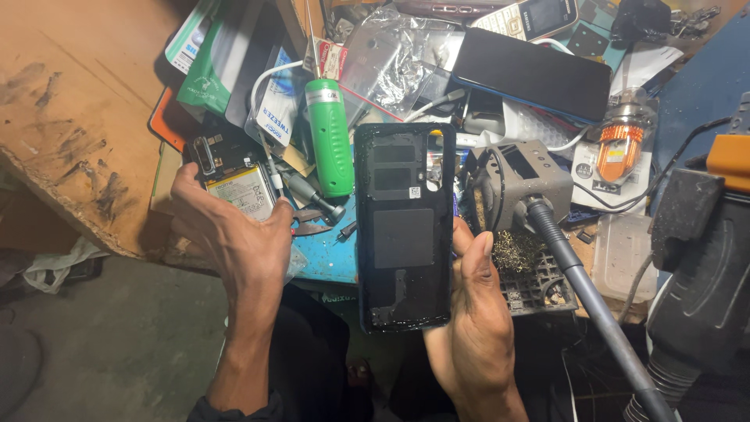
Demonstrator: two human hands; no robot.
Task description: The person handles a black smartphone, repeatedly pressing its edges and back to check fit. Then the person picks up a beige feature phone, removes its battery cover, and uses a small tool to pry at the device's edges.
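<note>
Back cover (pixel 405 227) in right hand (pixel 473 328), opened phone (pixel 234 184) in left hand (pixel 234 234); soldering stand (pixel 523 184) right of cover, bench (pixel 62 117) behind

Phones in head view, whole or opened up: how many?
3, maybe more under clutter: opened phone in left hand; black smartphone top centre; keypad phone at top edge. Right hand holds a detached back cover.

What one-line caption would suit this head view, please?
Right hand holds a black phone back cover; left hand holds the opened phone.
</note>
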